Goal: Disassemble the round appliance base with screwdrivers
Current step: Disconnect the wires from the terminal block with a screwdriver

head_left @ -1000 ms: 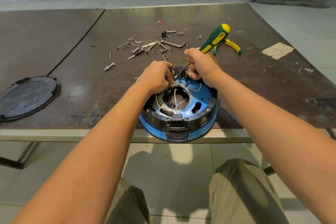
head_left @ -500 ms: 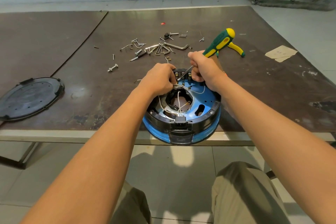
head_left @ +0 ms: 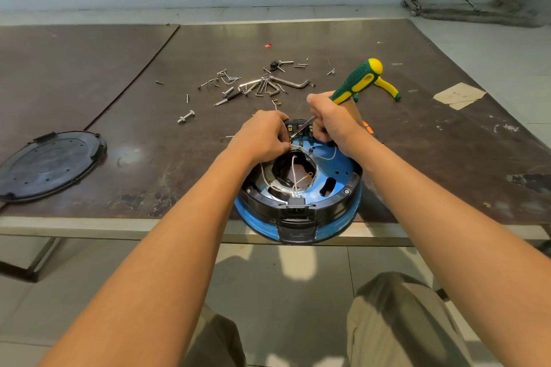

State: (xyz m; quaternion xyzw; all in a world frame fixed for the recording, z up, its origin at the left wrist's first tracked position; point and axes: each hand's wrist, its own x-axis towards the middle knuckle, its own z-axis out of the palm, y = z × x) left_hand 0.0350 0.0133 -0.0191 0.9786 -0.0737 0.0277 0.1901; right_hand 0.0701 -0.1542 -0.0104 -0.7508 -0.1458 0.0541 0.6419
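Our round base (head_left: 337, 171) sits at the front edge of the worktop (head_left: 119, 74), about in the middle, and it hangs a little over that edge.

Our right hand (head_left: 334, 119) is wrapped tight round the green and yellow screwdriver (head_left: 356, 79). Its thin metal tip points down at the little black block (head_left: 298, 126) on the far side of the base. Our left hand (head_left: 262, 137) has its fingers curled down right beside that tip, next to the white wires (head_left: 293, 176). We cannot tell if it pinches a wire or only rests there.

Some of the job looks done. The black round cover (head_left: 50, 164) is off and lies near the front left corner. A heap of loose screws and bent keys (head_left: 262, 85) lies in the middle of the worktop, behind the base. We can see right into the base now.

We think a lot is left. The wires are joined on inside. The black ring (head_left: 353, 185) is on the blue plate, with small screws showing in it. The black block is in its place too. So we guess we are working on a screw at that block, with more parts to come off after it.
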